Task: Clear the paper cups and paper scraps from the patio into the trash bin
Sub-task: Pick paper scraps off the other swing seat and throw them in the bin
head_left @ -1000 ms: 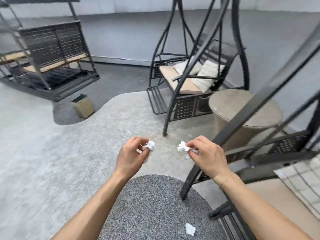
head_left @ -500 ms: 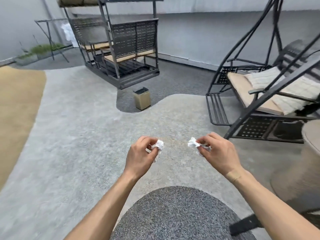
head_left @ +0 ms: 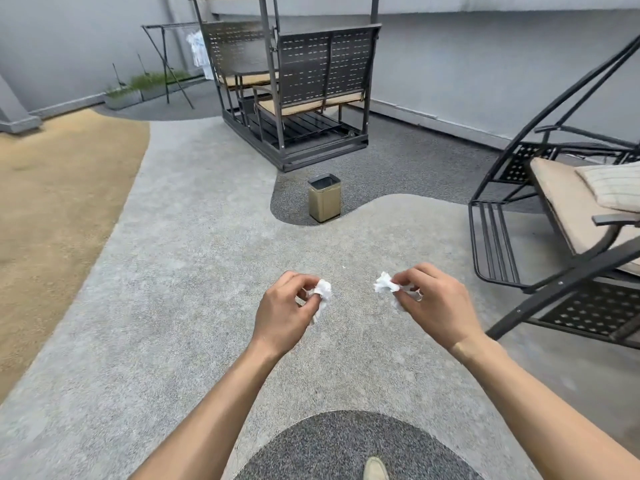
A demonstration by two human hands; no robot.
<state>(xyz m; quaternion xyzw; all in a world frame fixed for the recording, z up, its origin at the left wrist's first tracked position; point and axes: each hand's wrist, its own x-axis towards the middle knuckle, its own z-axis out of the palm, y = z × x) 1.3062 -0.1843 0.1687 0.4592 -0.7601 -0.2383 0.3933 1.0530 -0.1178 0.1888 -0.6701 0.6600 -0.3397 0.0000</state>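
Crumpled paper scrap point(head_left: 322, 292) pinched in left hand point(head_left: 284, 313); second paper scrap point(head_left: 385, 287) pinched in right hand point(head_left: 437, 306); both held above light grey pebbled patio floor point(head_left: 180, 271). Gold square trash bin point(head_left: 324, 197) upright ahead, well apart from hands, on dark grey floor patch. Behind bin: black metal glider bench point(head_left: 304, 95). Right: swing seat point(head_left: 568, 216) with beige cushion. Left: tan floor area point(head_left: 52, 188), planters, drying rack, grey walls.

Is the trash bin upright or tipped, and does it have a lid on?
Upright and lidless: the trash bin stands on its base on the dark paving, walls vertical, its dark open mouth facing up. Whether anything lies inside cannot be told.
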